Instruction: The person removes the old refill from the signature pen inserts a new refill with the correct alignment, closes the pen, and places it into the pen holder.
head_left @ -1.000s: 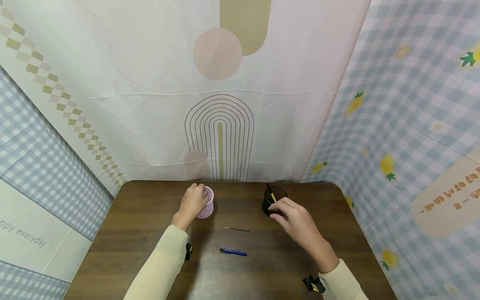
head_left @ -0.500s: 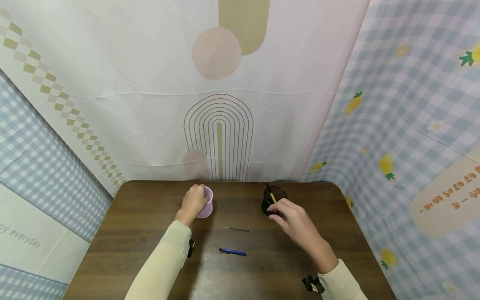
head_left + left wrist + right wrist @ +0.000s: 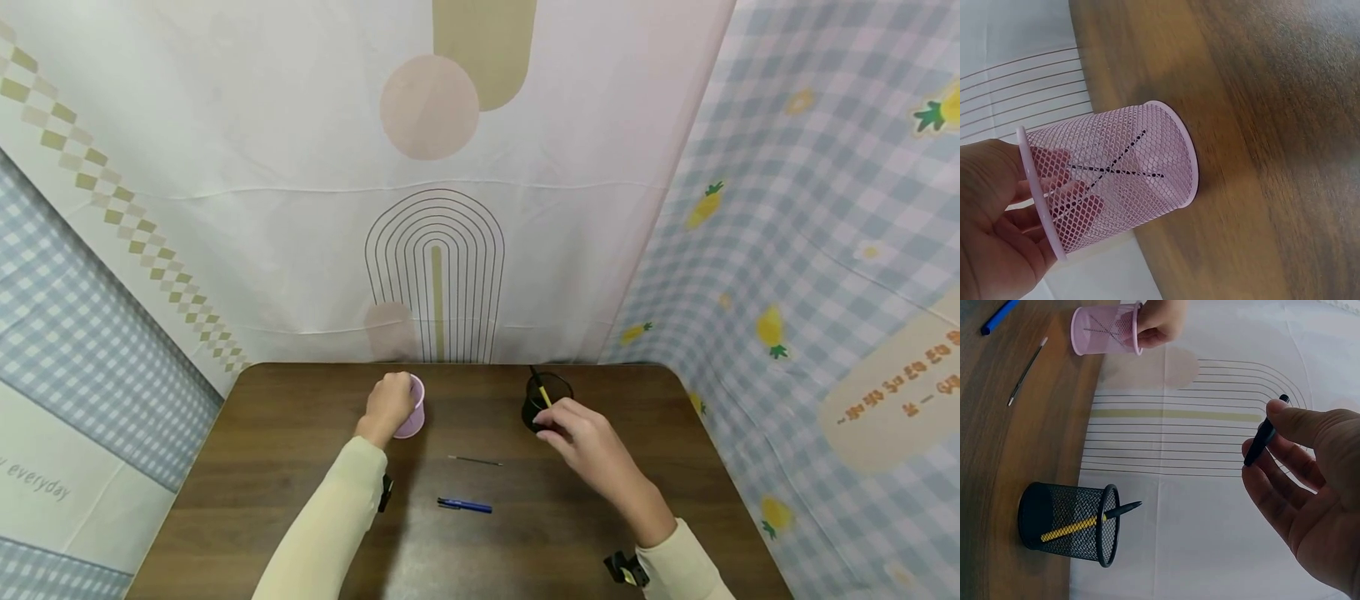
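Note:
My left hand reaches over the rim of a pink mesh pen cup, fingers inside it. Two thin dark pen refills lie crossed within the cup. The mesh and the fingers obscure whether a refill is pinched. On the right, my right hand pinches a small black pen cap between thumb and fingers. In the head view this hand is just in front of a black mesh pen cup. A yellow pen with a black end leans in that cup, its black end sticking out.
Between the cups and the near side of the brown table, a loose pen refill lies crosswise. Nearer to me is a blue pen. A patterned white curtain hangs at the table's back edge.
My left hand has sunk slightly lower into the pink cup, its fingers now more hidden. The right hand holds its place with the cap.

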